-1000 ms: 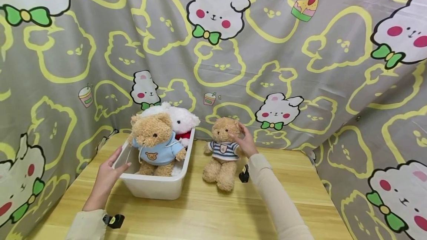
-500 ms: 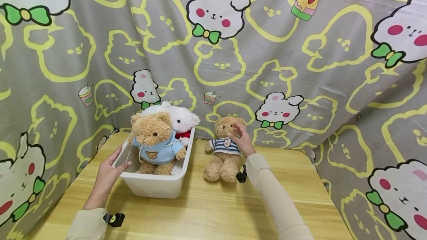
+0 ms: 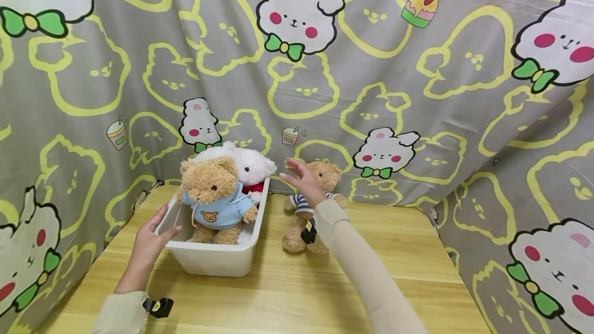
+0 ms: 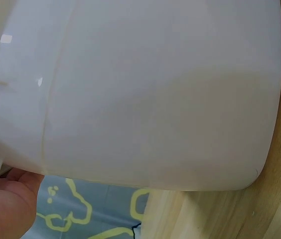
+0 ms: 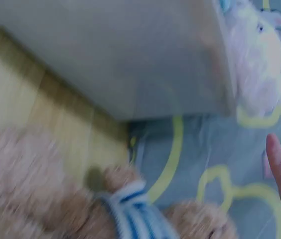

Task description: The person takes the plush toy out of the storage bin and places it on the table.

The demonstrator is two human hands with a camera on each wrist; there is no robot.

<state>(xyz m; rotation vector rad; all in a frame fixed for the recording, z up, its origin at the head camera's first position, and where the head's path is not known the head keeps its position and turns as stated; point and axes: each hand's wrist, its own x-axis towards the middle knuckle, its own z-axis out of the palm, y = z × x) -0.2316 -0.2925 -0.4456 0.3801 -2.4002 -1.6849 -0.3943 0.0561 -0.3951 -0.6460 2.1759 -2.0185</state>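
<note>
My left hand [image 3: 149, 244] grips the left rim of a white plastic bin [image 3: 211, 262], its thumb over the edge; the left wrist view shows mostly the bin's outer wall [image 4: 155, 109]. Inside the bin sits a tan teddy bear in a light blue hoodie [image 3: 220, 213], in front of a white plush toy [image 3: 254, 168] with a bit of red. To the right, a second teddy bear in a striped shirt [image 3: 300, 203] sits on the table, partly hidden behind my right hand [image 3: 304, 182]. That hand holds nothing, its fingers spread and pointing toward the white plush.
The wooden table [image 3: 287, 298] runs back to a grey curtain [image 3: 260, 81] printed with rabbits. A small black device [image 3: 160, 307] is on the left wrist and another black device [image 3: 308, 231] on the right.
The right hand has left the striped-shirt bear's head and moved left toward the bin. That bear leaned back and turned slightly. The left hand stays on the bin.
</note>
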